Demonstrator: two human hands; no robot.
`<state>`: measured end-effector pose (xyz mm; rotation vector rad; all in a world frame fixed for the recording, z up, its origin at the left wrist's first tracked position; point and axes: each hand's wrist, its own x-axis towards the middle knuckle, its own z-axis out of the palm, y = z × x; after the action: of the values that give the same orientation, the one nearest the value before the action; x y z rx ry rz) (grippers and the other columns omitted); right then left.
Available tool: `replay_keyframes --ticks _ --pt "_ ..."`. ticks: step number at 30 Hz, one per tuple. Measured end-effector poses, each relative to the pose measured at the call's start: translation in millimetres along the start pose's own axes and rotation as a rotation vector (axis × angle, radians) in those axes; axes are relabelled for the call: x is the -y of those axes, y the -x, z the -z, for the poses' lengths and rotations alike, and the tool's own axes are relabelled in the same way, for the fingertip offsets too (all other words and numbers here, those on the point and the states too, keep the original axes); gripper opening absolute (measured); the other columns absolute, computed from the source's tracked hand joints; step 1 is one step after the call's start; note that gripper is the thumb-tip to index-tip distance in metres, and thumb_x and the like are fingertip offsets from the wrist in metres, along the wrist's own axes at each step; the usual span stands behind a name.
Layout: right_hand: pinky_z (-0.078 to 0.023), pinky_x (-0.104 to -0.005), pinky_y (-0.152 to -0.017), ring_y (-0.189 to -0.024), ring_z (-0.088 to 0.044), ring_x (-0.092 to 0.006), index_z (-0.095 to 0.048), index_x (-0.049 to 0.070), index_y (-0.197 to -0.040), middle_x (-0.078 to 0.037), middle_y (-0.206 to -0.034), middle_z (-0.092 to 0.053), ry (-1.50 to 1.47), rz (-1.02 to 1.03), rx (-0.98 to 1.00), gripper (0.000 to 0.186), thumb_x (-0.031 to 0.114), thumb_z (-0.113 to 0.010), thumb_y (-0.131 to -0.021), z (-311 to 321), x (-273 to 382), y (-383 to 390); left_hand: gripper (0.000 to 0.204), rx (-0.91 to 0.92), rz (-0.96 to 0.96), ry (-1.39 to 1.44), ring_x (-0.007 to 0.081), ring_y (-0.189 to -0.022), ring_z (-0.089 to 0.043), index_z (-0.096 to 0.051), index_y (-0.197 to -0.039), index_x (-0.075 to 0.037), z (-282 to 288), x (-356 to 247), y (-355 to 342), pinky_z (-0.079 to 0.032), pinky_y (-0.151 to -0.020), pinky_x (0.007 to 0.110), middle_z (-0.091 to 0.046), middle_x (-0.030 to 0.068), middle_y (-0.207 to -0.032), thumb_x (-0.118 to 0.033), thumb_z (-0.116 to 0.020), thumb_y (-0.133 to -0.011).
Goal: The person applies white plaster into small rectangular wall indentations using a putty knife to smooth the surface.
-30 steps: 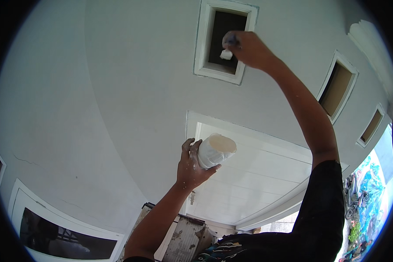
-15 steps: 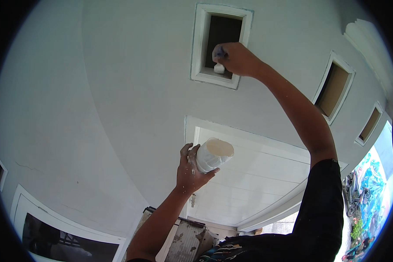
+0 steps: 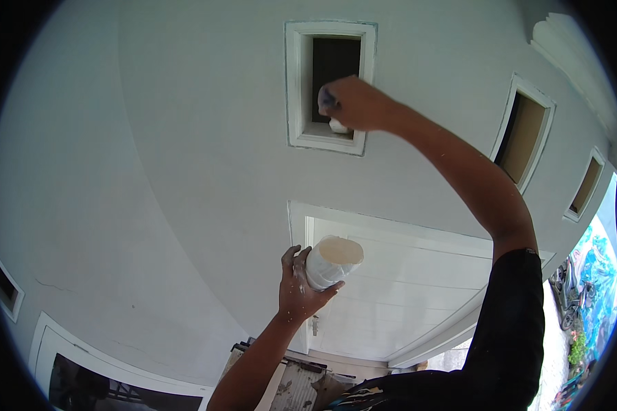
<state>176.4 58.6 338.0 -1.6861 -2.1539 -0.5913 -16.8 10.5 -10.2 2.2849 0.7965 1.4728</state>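
Observation:
My left hand (image 3: 298, 288), speckled with white paint, grips a white cylindrical container (image 3: 322, 270) of pale paint in front of a white door (image 3: 384, 301). My right hand (image 3: 356, 103) is closed on a small brush (image 3: 338, 127) with a white head, its dark part mostly covered by my fingers. The brush head is at the lower part of a small white-framed rectangular opening (image 3: 293, 89) in the pale grey wall. I cannot tell whether the bristles touch the frame.
More framed openings (image 3: 524, 130) are to the right. A white-framed window (image 3: 103, 380) is at lower left and a white moulding (image 3: 569, 55) at upper right. Weathered clutter (image 3: 298, 380) lies below; a motorbike (image 3: 567, 301) stands before a colourful painted surface at far right.
My right hand and brush have moved down and left to the lower part of the opening. The surroundings and my left hand with the container appear lower in the view.

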Motion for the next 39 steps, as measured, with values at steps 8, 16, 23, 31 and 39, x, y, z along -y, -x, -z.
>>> replay_keyframes --ticks 8,16,23,31,39 --pt "-0.055 -0.0402 -0.074 -0.072 -0.067 -0.0246 -0.069 0.001 -0.104 -0.016 -0.085 -0.071 -0.043 0.028 -0.205 0.022 0.022 -0.068 -0.102 0 -22 2 0.106 0.031 -0.002 0.012 0.0394 -0.13 -0.052 -0.04 -0.145 -0.003 -7 -2 -5 -0.06 -0.1 0.05 -0.036 0.0197 -0.143 -0.037 -0.1 -0.064" --pt "-0.053 -0.0315 -0.062 -0.07 -0.062 -0.0126 -0.069 0.004 -0.11 -0.007 -0.086 -0.071 -0.43 -0.13 -0.119 0.022 0.025 -0.068 -0.103 28 -25 27 0.106 0.035 0.036 -0.001 0.0394 -0.131 -0.052 -0.04 -0.145 -0.002 -6 -6 -6 -0.059 -0.101 0.051 -0.035 0.0197 -0.145 -0.038 -0.1 -0.064" --pt "-0.053 -0.0255 -0.058 -0.071 -0.063 -0.0091 -0.068 0.0 -0.111 -0.005 -0.092 -0.071 -0.706 0.004 -0.443 0.024 0.023 -0.068 -0.103 37 -7 120 0.109 -0.006 0.049 0.007 0.043 -0.136 -0.046 -0.038 -0.146 -0.002 -1 -3 0 -0.055 -0.104 0.054 -0.035 0.022 -0.145 -0.037 -0.1 -0.063" --pt "-0.059 -0.0265 -0.069 -0.088 -0.075 -0.0164 -0.07 0.0 -0.108 -0.012 -0.101 -0.075 -1.004 0.076 -0.202 0.013 0.006 -0.073 -0.097 -3 8 229 0.113 -0.103 -0.164 -0.054 0.0454 -0.139 -0.039 -0.031 -0.149 -0.004 -16 13 -8 -0.045 -0.111 0.056 -0.038 0.0196 -0.143 -0.034 -0.099 -0.064" --pt "-0.055 -0.0245 -0.059 -0.077 -0.072 -0.0128 -0.072 0.001 -0.11 -0.011 -0.099 -0.076 -0.84 -0.015 0.028 0.018 0.003 -0.077 -0.093 -65 27 229 0.115 -0.118 -0.209 -0.037 0.043 -0.141 -0.036 -0.03 -0.149 -0.006 -14 10 -6 -0.044 -0.112 0.054 -0.037 0.0188 -0.144 -0.033 -0.101 -0.062"
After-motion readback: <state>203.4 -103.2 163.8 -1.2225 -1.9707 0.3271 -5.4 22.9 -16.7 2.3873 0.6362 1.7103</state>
